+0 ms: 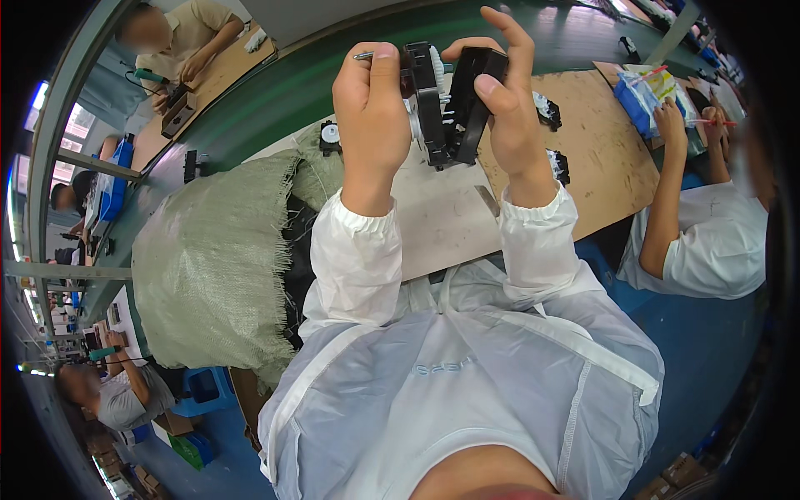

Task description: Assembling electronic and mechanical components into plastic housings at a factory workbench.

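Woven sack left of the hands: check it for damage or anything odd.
The greenish woven sack looks odd along its right edge: loose strands stick out in a ragged fringe, so the weave appears frayed there.

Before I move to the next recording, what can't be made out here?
All in the head view:
Left hand: several fingers, hidden behind the hand.
Small metal tip by its thumb: too small to identify.
Black geared part: far side, turned away from the camera.
Woven sack: any contents, covered by its fabric.
Black part beside the right sleeve: partly covered by that arm.
Worker at right: cut off by the dark lens rim.
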The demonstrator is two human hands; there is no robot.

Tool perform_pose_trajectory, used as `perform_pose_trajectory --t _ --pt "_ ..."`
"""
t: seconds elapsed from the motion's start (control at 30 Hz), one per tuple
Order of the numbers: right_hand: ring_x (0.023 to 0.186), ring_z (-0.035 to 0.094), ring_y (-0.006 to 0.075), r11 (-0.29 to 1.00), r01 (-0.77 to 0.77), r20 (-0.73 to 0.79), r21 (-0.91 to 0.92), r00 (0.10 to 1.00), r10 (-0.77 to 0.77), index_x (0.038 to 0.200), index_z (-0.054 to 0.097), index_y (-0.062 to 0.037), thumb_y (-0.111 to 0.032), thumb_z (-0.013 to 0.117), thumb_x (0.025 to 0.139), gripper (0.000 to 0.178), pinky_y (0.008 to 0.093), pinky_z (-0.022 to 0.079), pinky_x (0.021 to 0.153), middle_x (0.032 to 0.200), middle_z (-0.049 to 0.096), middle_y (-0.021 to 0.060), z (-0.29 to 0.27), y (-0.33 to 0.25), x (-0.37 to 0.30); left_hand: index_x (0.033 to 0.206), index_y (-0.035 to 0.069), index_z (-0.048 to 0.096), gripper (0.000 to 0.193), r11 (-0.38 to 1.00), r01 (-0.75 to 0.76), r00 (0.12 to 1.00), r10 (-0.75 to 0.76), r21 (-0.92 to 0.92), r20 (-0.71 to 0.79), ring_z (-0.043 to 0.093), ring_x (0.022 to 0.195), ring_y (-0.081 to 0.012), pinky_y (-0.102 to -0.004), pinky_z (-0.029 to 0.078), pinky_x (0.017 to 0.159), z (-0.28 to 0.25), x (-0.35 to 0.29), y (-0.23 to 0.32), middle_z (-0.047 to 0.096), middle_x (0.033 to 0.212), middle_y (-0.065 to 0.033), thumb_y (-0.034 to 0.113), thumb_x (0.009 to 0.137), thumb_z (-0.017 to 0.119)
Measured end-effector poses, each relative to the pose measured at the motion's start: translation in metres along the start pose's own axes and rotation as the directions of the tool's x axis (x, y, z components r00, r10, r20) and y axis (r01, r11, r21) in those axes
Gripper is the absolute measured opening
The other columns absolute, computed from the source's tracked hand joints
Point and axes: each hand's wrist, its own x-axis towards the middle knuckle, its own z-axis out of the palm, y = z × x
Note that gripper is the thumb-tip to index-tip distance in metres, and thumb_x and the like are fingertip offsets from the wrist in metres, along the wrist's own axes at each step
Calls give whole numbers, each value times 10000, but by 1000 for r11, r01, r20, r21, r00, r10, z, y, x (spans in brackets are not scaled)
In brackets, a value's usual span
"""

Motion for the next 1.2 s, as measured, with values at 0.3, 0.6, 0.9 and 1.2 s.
perform_pose_trajectory --t 0.3,0.6,0.9,1.2 --pt "944 608 222 989 -132 19 -65 991 134 1493 292 -122 -333 442 844 699 306 482 811 1172 600 142 2 -16 -4 922 -2 591 230 999 21 1000 -21 26 10 495 696 -117 -250 450 662 3 -1 -3 604 797 -47 179 1006 477" --pt "945 596 221 980 -193 11 -49 981 194 1485 311 -120 -347 426 874 662 308 474 811 1193 576 129 5 -10 -5 927 -3 583 224 994 16 1000 -16 105 -1 507 715 -137 -270 458 674 7 -6 -7 616 819 -62 178 1000 473" --pt "1009 576 238 953 -303 68 -2 951 303 1467 333 -99 -344 396 934 590 341 451 896 1257 532 174 9 -12 -12 949 -2 574 227 983 59 998 -63 173 15 510 713 -145 -283 449 660 7 -12 -11 615 831 -69 191 1001 466" --pt "1105 567 281 957 -193 -61 -216 981 184 1451 369 -72 -417 356 997 570 366 442 932 1387 468 190 15 10 -14 1050 -23 594 263 975 224 971 -223 6 81 527 727 -160 -285 464 683 -6 -18 -34 610 832 -77 222 956 563"
